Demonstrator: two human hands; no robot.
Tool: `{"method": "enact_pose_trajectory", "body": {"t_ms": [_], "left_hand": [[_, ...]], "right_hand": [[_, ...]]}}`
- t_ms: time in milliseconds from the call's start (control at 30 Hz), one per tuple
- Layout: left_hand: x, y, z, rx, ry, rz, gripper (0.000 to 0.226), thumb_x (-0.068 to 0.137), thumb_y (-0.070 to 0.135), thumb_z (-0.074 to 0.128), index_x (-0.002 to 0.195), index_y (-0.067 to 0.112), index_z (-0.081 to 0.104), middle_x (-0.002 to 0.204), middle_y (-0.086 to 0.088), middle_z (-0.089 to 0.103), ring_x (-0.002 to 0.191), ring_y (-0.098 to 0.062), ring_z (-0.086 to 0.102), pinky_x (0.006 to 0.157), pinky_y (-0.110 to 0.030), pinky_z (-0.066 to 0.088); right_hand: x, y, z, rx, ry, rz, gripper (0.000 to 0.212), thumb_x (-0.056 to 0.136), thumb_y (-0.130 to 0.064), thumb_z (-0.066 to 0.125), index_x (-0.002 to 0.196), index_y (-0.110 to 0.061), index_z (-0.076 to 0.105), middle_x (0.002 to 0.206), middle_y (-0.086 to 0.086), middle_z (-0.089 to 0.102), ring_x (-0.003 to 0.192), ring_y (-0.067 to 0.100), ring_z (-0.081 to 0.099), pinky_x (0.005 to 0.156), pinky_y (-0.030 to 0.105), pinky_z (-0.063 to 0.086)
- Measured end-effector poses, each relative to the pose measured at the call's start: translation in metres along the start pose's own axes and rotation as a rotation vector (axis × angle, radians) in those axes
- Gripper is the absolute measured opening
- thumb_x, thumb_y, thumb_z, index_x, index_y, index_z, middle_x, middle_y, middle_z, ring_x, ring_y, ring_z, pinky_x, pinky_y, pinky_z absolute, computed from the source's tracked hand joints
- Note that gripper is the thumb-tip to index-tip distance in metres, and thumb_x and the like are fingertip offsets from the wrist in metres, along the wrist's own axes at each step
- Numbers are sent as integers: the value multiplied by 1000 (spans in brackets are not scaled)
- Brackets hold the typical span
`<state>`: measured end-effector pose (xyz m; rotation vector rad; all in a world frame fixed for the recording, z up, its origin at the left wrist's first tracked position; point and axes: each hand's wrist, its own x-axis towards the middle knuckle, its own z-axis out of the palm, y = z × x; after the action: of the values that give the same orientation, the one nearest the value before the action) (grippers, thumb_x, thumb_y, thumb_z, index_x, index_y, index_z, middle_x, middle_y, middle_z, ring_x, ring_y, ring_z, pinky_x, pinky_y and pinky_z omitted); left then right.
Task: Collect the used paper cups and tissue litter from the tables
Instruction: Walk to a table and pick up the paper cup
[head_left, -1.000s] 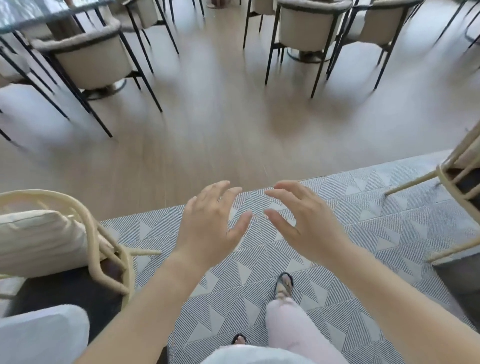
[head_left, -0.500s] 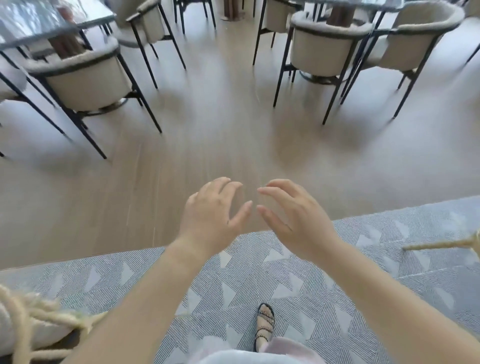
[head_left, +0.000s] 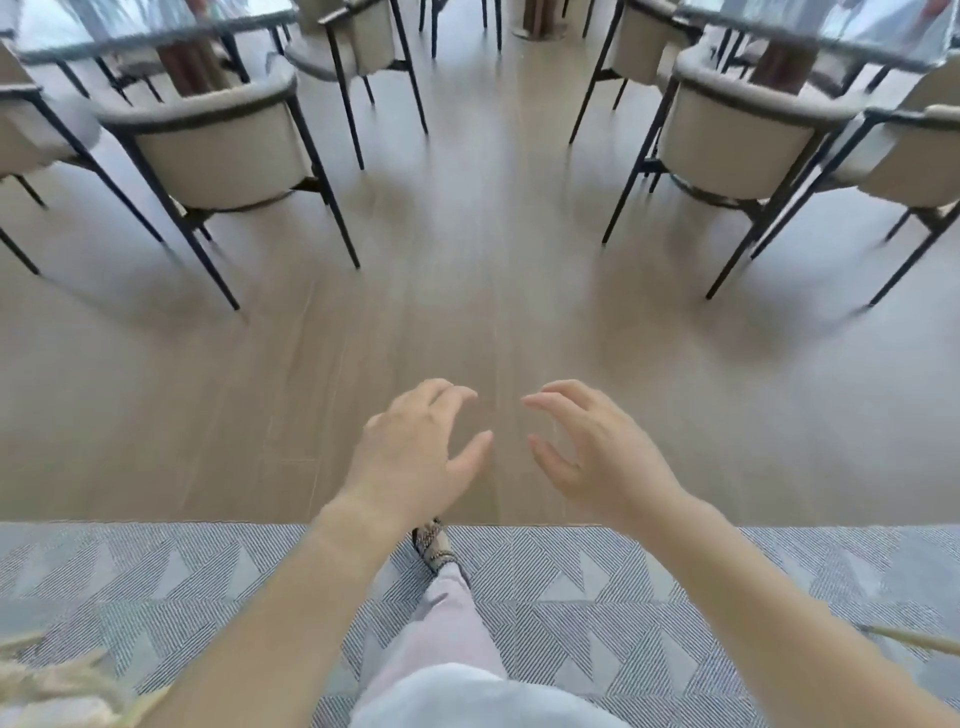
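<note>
**Both hands empty over the floor, tables blurred at the far edge**

No paper cup or tissue can be made out. The two glass-topped tables, the left table (head_left: 156, 35) and the right table (head_left: 831, 40), reach only into the top corners of the view, and their tops are too blurred and cropped to show what lies on them.

The left hand (head_left: 415, 452) and the right hand (head_left: 602, 457) are held out in front of the body, near each other but apart, palms turned inward. On each hand the fingers are loosely curved and slightly spread, with the thumb held away from them. Neither hand holds or touches anything.

Below the hands lies a pale wood-look floor (head_left: 478, 286), which runs as an aisle between the two tables. A beige tub chair (head_left: 218, 150) on thin black legs stands at the left table, and a matching chair (head_left: 737, 140) stands at the right table; further chairs of the same kind sit beside and behind them.

Nearer the person, a grey patterned rug (head_left: 623, 597) meets the floor in a straight edge. A sandalled foot (head_left: 434, 545) rests on the rug just at that edge, below a pale pink trouser leg (head_left: 447, 623). A blurred piece of pale rattan (head_left: 52, 680) shows at the lower left corner.
</note>
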<state>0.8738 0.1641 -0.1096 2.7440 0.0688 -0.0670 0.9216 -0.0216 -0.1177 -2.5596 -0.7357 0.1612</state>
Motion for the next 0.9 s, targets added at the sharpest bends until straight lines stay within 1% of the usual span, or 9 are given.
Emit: {"method": "enact_pose_trajectory", "body": {"t_ms": [100, 167, 267, 367, 467, 567, 733, 900], "left_hand": [[49, -34, -12, -31, -14, -55, 43, 89, 49, 45, 128, 31, 44, 134, 14, 44, 120, -9, 44, 95, -33, 37], [82, -58, -28, -40, -15, -89, 43, 89, 49, 46, 128, 31, 44, 134, 14, 44, 113, -11, 50, 94, -33, 38], [127, -92, -61, -58, 52, -143, 42, 88, 50, 46, 126, 33, 46, 133, 15, 46, 104, -12, 54, 91, -32, 39], [169, -122, -85, -38, 97, -143, 41, 88, 50, 46, 125, 33, 47, 130, 16, 47, 99, -11, 56, 88, -31, 38], [205, -145, -97, -24, 58, -144, 40, 88, 49, 46, 125, 32, 46, 129, 16, 48, 103, -10, 54, 89, -30, 38], [240, -163, -102, -31, 36, -178, 42, 89, 52, 43, 125, 32, 47, 129, 15, 49, 102, -11, 55, 92, -32, 39], [314, -186, -107, 8, -22, -163, 45, 90, 55, 39, 127, 31, 44, 132, 13, 47, 120, -11, 45, 98, -35, 39], [424, -210, -110, 28, -59, -144, 46, 90, 54, 39, 129, 31, 42, 133, 12, 46, 123, -11, 44, 99, -35, 38]], "right_hand": [[68, -3, 11, -7, -66, -27, 32, 89, -29, 51, 121, -24, 52, 126, -4, 50, 111, 22, 49, 88, 40, 45], [114, -9, 14, 9, -97, -42, 31, 90, -30, 50, 120, -26, 52, 124, -6, 49, 111, 19, 49, 88, 37, 45], [180, -22, 14, 63, -108, -55, 31, 89, -35, 48, 120, -29, 51, 122, -11, 50, 110, 14, 50, 87, 35, 47], [245, -35, 14, 96, -87, -80, 30, 90, -36, 48, 119, -28, 52, 120, -11, 51, 110, 12, 51, 86, 34, 47], [299, -45, 14, 114, -78, -102, 30, 90, -36, 48, 118, -27, 54, 120, -11, 52, 109, 12, 52, 86, 34, 47], [339, -44, 15, 114, -91, -107, 31, 91, -37, 47, 119, -27, 53, 122, -10, 51, 108, 12, 52, 85, 34, 48], [410, -26, 15, 120, -94, -92, 31, 91, -40, 45, 120, -30, 51, 122, -14, 50, 109, 10, 51, 83, 33, 48], [511, 10, 15, 128, -88, -54, 33, 89, -43, 44, 120, -32, 50, 122, -15, 49, 109, 9, 50, 83, 35, 49]]}}
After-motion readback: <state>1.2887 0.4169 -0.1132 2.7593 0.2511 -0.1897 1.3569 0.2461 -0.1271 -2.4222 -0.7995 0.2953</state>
